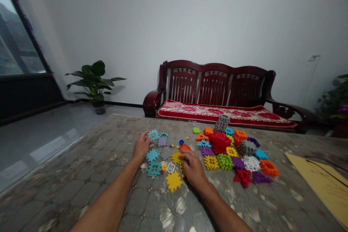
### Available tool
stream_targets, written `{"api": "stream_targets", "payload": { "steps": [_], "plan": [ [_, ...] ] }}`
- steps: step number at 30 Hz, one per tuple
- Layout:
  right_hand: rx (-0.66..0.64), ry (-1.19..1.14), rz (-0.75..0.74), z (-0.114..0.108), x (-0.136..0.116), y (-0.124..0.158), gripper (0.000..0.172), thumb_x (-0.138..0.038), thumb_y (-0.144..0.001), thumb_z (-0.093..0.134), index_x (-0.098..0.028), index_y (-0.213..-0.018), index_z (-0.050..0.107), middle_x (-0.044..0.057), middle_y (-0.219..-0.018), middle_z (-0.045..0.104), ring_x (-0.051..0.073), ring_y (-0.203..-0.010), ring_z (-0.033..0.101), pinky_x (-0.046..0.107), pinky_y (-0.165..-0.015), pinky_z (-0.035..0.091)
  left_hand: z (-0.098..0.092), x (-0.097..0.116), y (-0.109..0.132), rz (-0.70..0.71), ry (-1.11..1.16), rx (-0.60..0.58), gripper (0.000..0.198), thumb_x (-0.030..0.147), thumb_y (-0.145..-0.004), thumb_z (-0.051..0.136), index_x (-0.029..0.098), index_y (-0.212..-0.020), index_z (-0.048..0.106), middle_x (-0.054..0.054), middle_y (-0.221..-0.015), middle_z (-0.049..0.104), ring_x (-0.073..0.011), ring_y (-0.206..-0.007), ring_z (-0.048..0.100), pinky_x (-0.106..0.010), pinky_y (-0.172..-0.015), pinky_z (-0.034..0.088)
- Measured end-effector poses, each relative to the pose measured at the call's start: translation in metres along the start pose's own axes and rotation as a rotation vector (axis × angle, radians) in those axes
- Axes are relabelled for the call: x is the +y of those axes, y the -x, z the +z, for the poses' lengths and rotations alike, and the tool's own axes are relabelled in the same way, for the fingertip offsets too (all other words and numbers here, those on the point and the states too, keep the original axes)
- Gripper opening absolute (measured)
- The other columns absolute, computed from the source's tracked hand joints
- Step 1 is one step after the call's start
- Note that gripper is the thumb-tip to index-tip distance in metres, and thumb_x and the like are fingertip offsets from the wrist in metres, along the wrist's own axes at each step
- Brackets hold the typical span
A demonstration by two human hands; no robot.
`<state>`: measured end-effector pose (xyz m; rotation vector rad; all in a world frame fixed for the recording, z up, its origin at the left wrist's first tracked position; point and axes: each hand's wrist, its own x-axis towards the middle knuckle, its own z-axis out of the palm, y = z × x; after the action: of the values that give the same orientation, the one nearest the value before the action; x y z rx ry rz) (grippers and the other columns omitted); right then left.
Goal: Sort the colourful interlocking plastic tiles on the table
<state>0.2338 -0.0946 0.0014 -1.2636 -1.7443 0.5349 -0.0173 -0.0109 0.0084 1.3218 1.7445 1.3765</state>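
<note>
My left hand (141, 145) lies on the table with its fingertips on a teal interlocking tile (153, 134); whether it grips the tile is unclear. A purple tile (162, 141) sits just right of it. My right hand (192, 168) is curled, fingers pressed down on a yellow tile (176, 157) beside a red-orange tile (185, 147). More teal tiles (153, 169), a small white window piece (171, 167) and another yellow tile (173, 181) lie between my hands.
A heap of several coloured tiles (225, 148) and a grey stack (222, 123) fill the table's (95, 174) right middle. A yellow board (318, 177) lies at far right. Behind stand a wooden bench (217, 90) and a potted plant (95, 83).
</note>
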Motion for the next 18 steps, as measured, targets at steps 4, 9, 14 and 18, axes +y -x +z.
{"api": "stream_targets", "payload": {
  "steps": [4,9,14,18],
  "plan": [
    [-0.003,0.001,-0.008,0.001,0.002,0.000,0.033,-0.007,-0.072,0.049,-0.023,-0.088,0.074,0.006,-0.107,0.070,0.022,-0.110,0.060,0.038,-0.101,0.044,0.003,0.000,-0.007,-0.030,0.006,-0.033,0.047,0.021,-0.078,0.053,0.013,-0.124,0.059,0.000,-0.074,0.065,-0.0133,-0.064,0.062,-0.022,-0.060,0.049],
    [0.002,-0.008,-0.007,0.001,0.003,0.000,0.032,-0.008,-0.072,0.049,-0.022,-0.087,0.074,0.006,-0.106,0.070,0.022,-0.109,0.060,0.037,-0.100,0.045,0.013,0.001,-0.017,-0.069,-0.022,-0.092,0.042,0.015,-0.074,0.056,0.013,-0.115,0.065,0.001,-0.068,0.066,-0.0121,-0.059,0.061,-0.020,-0.056,0.048],
    [0.004,-0.019,-0.012,0.001,0.001,0.001,0.033,-0.007,-0.071,0.049,-0.022,-0.086,0.073,0.006,-0.105,0.070,0.022,-0.108,0.060,0.038,-0.099,0.045,0.022,0.005,-0.028,-0.109,-0.056,-0.080,0.045,0.015,-0.077,0.050,0.012,-0.121,0.062,-0.002,-0.072,0.068,-0.0115,-0.056,0.063,-0.019,-0.052,0.046],
    [0.003,-0.012,-0.015,0.000,0.000,0.001,0.031,-0.008,-0.072,0.050,-0.023,-0.087,0.073,0.007,-0.105,0.070,0.023,-0.107,0.060,0.039,-0.099,0.045,0.024,0.006,-0.042,-0.114,-0.121,-0.028,0.049,0.013,-0.075,0.049,0.012,-0.123,0.061,-0.004,-0.076,0.068,-0.0127,-0.059,0.064,-0.020,-0.052,0.044]
  ]
}}
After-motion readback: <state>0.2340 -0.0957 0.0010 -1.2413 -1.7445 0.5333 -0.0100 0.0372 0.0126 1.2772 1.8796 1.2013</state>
